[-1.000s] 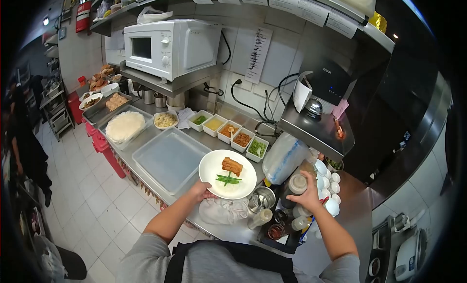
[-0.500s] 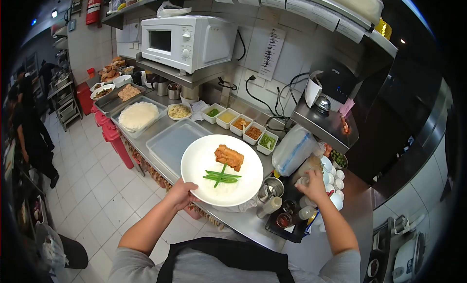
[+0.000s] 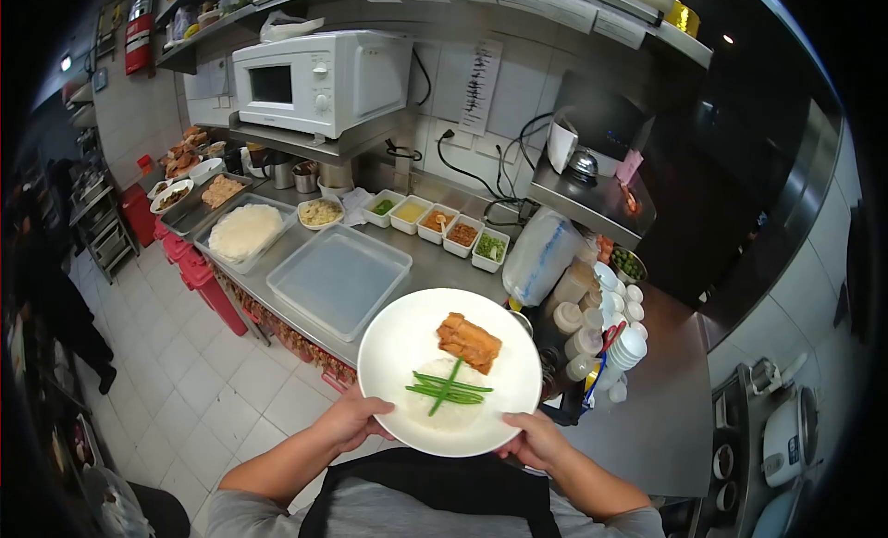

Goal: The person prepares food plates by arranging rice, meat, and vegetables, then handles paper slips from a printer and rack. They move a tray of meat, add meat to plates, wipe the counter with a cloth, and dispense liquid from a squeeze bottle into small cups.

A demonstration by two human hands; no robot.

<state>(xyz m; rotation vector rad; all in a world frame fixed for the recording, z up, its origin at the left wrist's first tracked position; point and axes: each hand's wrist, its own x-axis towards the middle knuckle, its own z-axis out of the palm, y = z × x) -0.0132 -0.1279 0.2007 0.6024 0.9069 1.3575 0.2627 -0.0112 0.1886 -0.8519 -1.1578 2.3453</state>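
The single view looks from the wearer's head, facing forward and down: close above the plate (image 3: pixel 384 353), the apron (image 3: pixel 425 492) nearer than it, the bench (image 3: pixel 638 436) around and beyond it, the microwave (image 3: pixel 324 83) farther off.

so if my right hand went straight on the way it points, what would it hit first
The plate, whose rim your right hand already holds; beyond the rim, it seems aimed at the green beans, though depth is hard to judge.
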